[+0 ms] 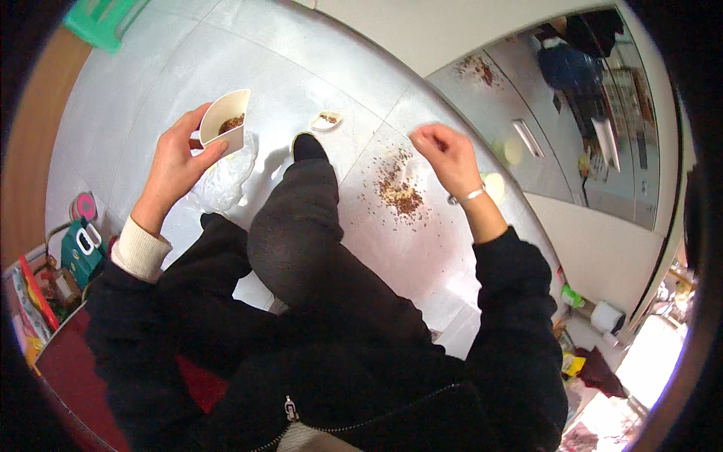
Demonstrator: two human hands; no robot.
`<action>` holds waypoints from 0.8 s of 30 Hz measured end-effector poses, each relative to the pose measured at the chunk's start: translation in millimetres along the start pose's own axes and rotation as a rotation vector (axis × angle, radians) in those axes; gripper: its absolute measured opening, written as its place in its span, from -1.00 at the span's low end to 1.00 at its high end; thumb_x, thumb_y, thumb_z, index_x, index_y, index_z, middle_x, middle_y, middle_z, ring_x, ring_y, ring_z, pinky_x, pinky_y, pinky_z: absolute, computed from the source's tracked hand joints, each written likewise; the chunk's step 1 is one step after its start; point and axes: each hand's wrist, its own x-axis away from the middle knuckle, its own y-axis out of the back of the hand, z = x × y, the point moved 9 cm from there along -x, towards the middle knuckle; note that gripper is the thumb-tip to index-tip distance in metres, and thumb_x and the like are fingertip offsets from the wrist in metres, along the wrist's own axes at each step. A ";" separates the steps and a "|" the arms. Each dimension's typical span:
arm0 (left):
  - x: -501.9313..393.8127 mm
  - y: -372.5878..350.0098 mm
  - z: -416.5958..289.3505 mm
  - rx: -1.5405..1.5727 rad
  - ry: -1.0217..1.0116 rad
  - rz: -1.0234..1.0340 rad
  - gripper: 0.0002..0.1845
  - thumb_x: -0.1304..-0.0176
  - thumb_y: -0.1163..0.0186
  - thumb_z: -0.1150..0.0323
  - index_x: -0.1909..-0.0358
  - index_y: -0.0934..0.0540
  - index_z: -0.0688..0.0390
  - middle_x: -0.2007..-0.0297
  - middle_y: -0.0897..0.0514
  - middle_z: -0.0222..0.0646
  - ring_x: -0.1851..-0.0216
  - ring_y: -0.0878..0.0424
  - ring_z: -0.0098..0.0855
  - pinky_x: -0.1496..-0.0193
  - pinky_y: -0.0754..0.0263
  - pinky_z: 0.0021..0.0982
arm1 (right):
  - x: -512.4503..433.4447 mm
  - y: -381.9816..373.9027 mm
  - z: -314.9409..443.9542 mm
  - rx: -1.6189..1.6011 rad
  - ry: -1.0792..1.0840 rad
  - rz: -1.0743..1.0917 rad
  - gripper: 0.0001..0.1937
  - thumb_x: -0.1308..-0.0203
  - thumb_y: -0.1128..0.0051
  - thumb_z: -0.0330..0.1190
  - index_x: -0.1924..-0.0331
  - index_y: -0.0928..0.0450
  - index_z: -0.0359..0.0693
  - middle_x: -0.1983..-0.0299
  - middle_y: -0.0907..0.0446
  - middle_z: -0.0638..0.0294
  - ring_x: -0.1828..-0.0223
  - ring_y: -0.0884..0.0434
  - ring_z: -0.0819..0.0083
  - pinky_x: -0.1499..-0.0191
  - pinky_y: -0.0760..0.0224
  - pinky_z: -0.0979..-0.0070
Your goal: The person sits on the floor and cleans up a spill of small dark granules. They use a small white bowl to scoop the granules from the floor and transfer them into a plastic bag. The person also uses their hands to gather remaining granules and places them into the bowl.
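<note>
My left hand [176,151] grips a cut pale paper cup [219,107], tilted so its inside shows. Reddish-brown grains [231,122] lie in the bottom of that cup. Over the floor on the right, my right hand [449,157] has its fingers curled in and blurred; whether anything is pinched in them cannot be seen. Below and left of it, a scattered heap of brown and tan grains [402,198] covers part of the grey tiles. A shallow white piece [326,126] with a few grains sits beyond my shoe. Under my left hand lies a clear plastic bag [223,183].
A pale cup [495,187] stands behind my right wrist, against a cabinet with a reflective front [576,107]. At upper left is a green plastic stool [107,22]. A teal container [82,251] and a pink-topped round box [85,206] stand at left, near a dark red surface [79,361].
</note>
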 end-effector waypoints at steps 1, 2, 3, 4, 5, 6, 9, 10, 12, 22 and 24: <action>1.6 -3.7 -5.0 -0.011 0.037 0.005 -0.40 -0.10 -0.34 0.30 -0.20 -0.46 0.24 -0.06 -0.60 -0.13 -0.02 -0.61 -0.27 0.06 -0.60 -0.34 | 23.3 14.0 -31.9 0.054 -0.096 -0.026 -0.77 -0.20 -0.23 -0.24 0.31 -0.63 -0.28 0.57 -0.50 0.37 0.50 -0.38 0.67 0.42 -0.31 0.60; 3.5 -6.4 -15.6 -0.005 -0.002 0.004 -0.40 -0.10 -0.34 0.30 -0.20 -0.46 0.24 -0.06 -0.60 -0.14 -0.03 -0.61 -0.27 0.06 -0.60 -0.34 | 48.7 21.2 -59.7 0.045 -0.155 -0.063 -0.75 -0.20 -0.22 -0.23 0.32 -0.62 -0.28 0.59 -0.48 0.35 0.51 -0.36 0.65 0.43 -0.30 0.59; 1.3 -15.2 -27.9 -0.012 -0.005 0.006 -0.40 -0.10 -0.35 0.29 -0.20 -0.46 0.25 -0.06 -0.60 -0.15 -0.03 -0.61 -0.27 0.06 -0.59 -0.34 | 73.1 29.8 -96.3 0.039 -0.243 -0.096 -0.74 -0.20 -0.21 -0.21 0.33 -0.61 -0.28 0.61 -0.47 0.34 0.53 -0.34 0.64 0.44 -0.29 0.59; 2.9 -16.2 -36.2 -0.013 -0.010 0.006 -0.39 -0.10 -0.35 0.29 -0.20 -0.46 0.25 -0.06 -0.60 -0.16 -0.04 -0.61 -0.27 0.06 -0.59 -0.34 | 98.1 28.1 -115.4 0.050 -0.246 -0.074 -0.75 -0.21 -0.19 -0.22 0.33 -0.61 -0.27 0.60 -0.49 0.31 0.54 -0.38 0.61 0.43 -0.31 0.56; 4.7 -17.0 -45.3 -0.022 -0.009 0.007 -0.39 -0.10 -0.35 0.30 -0.20 -0.46 0.25 -0.06 -0.61 -0.16 -0.04 -0.61 -0.28 0.06 -0.59 -0.34 | 125.9 23.8 -138.3 0.072 -0.314 -0.051 -0.76 -0.22 -0.17 -0.23 0.33 -0.62 -0.27 0.59 -0.52 0.28 0.54 -0.42 0.57 0.42 -0.34 0.54; 5.1 -18.5 -54.5 -0.028 -0.008 0.009 -0.40 -0.10 -0.36 0.30 -0.20 -0.46 0.25 -0.05 -0.61 -0.16 -0.03 -0.61 -0.28 0.06 -0.59 -0.34 | 150.1 18.1 -154.1 0.075 -0.322 -0.045 -0.79 -0.21 -0.16 -0.26 0.32 -0.62 -0.26 0.58 -0.55 0.24 0.53 -0.47 0.53 0.40 -0.37 0.51; 5.1 -22.1 -83.3 -0.026 -0.063 0.006 -0.40 -0.10 -0.36 0.31 -0.20 -0.46 0.25 -0.03 -0.62 -0.15 -0.03 -0.61 -0.29 0.06 -0.59 -0.34 | 215.0 -10.5 -193.5 0.014 -0.499 0.009 -0.85 -0.16 -0.12 -0.36 0.28 -0.63 -0.24 0.50 -0.64 0.15 0.48 -0.59 0.39 0.34 -0.45 0.46; 10.0 -20.6 -92.0 -0.013 -0.079 -0.005 -0.40 -0.10 -0.36 0.32 -0.20 -0.46 0.25 -0.02 -0.62 -0.15 -0.03 -0.61 -0.30 0.07 -0.59 -0.34 | 230.3 -19.7 -193.3 -0.010 -0.477 0.017 -0.86 -0.14 -0.10 -0.39 0.28 -0.63 -0.24 0.48 -0.64 0.15 0.46 -0.59 0.38 0.32 -0.45 0.46; 12.6 -22.5 -106.8 0.046 -0.110 -0.022 -0.40 -0.10 -0.36 0.34 -0.20 -0.46 0.26 -0.02 -0.62 -0.16 -0.03 -0.61 -0.33 0.07 -0.59 -0.36 | 248.1 -35.7 -194.1 -0.005 -0.483 0.035 -0.86 -0.09 -0.05 -0.45 0.28 -0.61 -0.22 0.34 -0.63 0.13 0.34 -0.61 0.32 0.24 -0.46 0.44; 19.6 -38.4 -100.6 0.446 -0.099 -0.150 -0.47 -0.06 -0.35 0.33 -0.11 -0.53 0.23 0.10 -0.67 -0.16 0.11 -0.65 -0.39 0.13 -0.59 -0.37 | 207.0 -29.2 -93.6 0.062 -0.258 -0.115 -0.86 -0.12 -0.15 -0.44 0.22 -0.61 -0.16 0.35 -0.53 0.19 0.41 -0.51 0.42 0.26 -0.43 0.51; 13.4 -39.8 -86.5 0.419 -0.092 -0.189 -0.49 -0.02 -0.35 0.26 -0.05 -0.55 0.22 0.14 -0.67 -0.11 0.14 -0.67 -0.32 0.12 -0.57 -0.34 | 199.8 -21.1 -73.9 0.017 -0.271 -0.132 -0.87 -0.13 -0.17 -0.48 0.22 -0.60 -0.18 0.44 -0.41 0.36 0.48 -0.35 0.60 0.36 -0.29 0.64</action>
